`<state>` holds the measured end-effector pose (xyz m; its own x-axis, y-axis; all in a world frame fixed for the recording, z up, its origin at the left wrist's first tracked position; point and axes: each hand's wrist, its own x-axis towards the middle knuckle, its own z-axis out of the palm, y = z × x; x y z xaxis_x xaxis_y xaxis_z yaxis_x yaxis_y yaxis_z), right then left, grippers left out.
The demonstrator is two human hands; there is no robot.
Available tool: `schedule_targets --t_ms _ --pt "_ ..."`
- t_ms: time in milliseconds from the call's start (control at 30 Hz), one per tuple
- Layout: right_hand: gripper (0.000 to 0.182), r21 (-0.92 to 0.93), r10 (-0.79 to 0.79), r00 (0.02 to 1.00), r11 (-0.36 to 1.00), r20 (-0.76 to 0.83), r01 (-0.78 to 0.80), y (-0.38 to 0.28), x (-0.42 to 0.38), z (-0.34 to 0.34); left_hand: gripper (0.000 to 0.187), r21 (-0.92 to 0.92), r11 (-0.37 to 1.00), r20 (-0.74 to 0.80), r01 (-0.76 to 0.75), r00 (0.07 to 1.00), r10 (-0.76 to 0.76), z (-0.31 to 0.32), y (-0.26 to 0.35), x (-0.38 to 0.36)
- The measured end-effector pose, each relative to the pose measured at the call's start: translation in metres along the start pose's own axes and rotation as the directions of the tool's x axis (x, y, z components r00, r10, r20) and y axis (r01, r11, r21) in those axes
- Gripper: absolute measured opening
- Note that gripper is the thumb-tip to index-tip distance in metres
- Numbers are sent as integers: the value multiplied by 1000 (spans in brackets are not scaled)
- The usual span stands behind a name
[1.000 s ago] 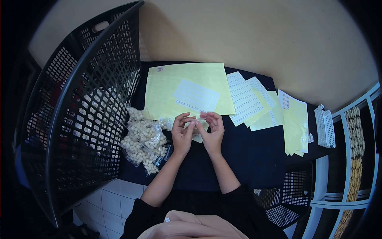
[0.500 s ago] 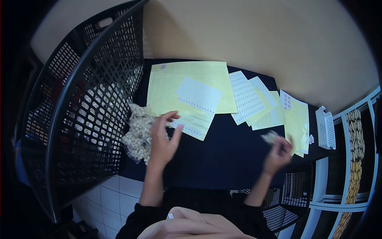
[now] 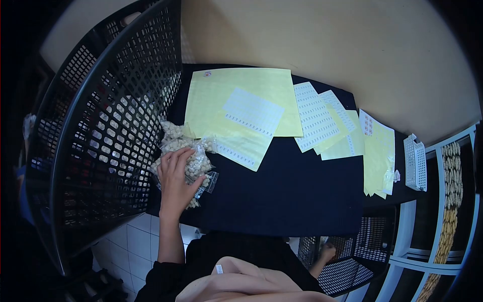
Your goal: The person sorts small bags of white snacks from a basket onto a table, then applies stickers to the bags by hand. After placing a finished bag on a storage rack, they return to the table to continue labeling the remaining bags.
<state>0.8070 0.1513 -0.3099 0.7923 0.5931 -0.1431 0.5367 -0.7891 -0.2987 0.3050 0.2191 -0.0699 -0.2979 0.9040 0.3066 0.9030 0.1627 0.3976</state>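
My left hand lies on a pile of small clear plastic bags filled with pale, lumpy pieces. Its thumb is spread from the fingers, which curve over the bags without closing. The pile sits at the left of the dark-covered table, against the large black basket. Low on the right, my right hand is down at a second black basket below the table edge. Its fingers look closed, with a small pale plastic packet at their tips; the details are small and dim.
The tall black perforated basket stands at the left, with bags inside. Yellow and white label sheets lie across the back of the table, and more sheets lie to the right. A white basket is by the blue-framed rack.
My left hand has moved left and down onto the bags. My right hand has gone from above the table's right side, with a small packet, down to the lower basket.
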Motion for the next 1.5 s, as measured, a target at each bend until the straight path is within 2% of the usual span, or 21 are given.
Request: schedule_targets --t_ms 200,267,367,433,500,567,700,733,767,800,833,867,900,933,967,1033,1100,1167,1233,1433,1500 --pt "27 -10 -40 955 999 293 45 45 27 50 40 -27 1000 3 8 1000 -8 0 -4 2" --pt "26 212 62 900 963 431 -168 63 43 59 38 -59 998 2 28 1000 -27 0 -4 2" --pt "25 71 -57 986 995 -158 69 23 47 -7 33 -53 998 -28 21 999 -22 1 -3 3" --pt "24 120 -24 799 986 -601 119 -17 63 -59 31 -68 998 -79 -10 997 4 1 -1 2" --pt "26 261 -46 652 893 -757 366 -98 38 -139 31 -118 991 -120 -59 992 45 1 2 3" --pt "24 313 -115 492 643 -863 699 -160 23 -182 32 -168 979 -167 -112 982 83 3 7 5" --pt "19 557 -363 567 142 -740 818 -278 -45 -190 41 -441 871 -306 -216 949 81 12 32 18" --pt "21 789 -507 683 7 -526 614 -307 -76 -182 41 -544 801 -268 -250 956 116 14 40 24" --pt "27 848 -655 650 27 -385 530 -328 -89 -161 42 -641 717 -233 -272 960 156 17 48 30" --pt "39 854 -851 495 119 -175 506 -349 -116 -164 42 -643 714 -236 -276 959 158 21 54 39" --pt "51 934 -941 334 78 -46 350 -366 -131 -144 42 -649 670 -236 -360 933 272 29 58 47" --pt "59 934 -983 184 89 25 346 -379 -139 -128 42 -654 617 -238 -439 893 383 36 60 52" --pt "61 942 -996 81 64 39 331 -390 -146 -113 42 -651 616 -243 -443 891 385 44 61 55" --pt "59 976 -997 36 73 67 208 -395 -153 -106 43 -688 597 -235 -413 905 355 53 60 56" --pt "49 970 -999 33 40 33 241 -398 -155 -93 45 -723 577 -225 -380 919 323 64 59 57" --pt "31 1000 -984 179 -8 -11 14 -397 -159 -70 51 -722 584 -317 -372 927 198 86 64 50" --pt "24 996 -972 228 39 55 -75 -395 -155 -58 53 -984 124 -155 -129 960 -233 98 73 41" --pt "17 983 -951 281 82 127 -164 -392 -154 -52 45 -999 26 -52 -47 966 -254 111 65 38" --pt "13 973 -952 294 16 86 -232 -394 -156 -49 31 -974 -103 219 203 958 -185 113 59 40" --pt "18 977 -959 230 131 167 -166 -389 -165 -55 18 -982 126 116 139 978 -174 117 44 42" --pt "15 975 -975 205 -45 -90 215 -391 -162 -51 26 -990 100 81 101 979 -187 110 48 42"
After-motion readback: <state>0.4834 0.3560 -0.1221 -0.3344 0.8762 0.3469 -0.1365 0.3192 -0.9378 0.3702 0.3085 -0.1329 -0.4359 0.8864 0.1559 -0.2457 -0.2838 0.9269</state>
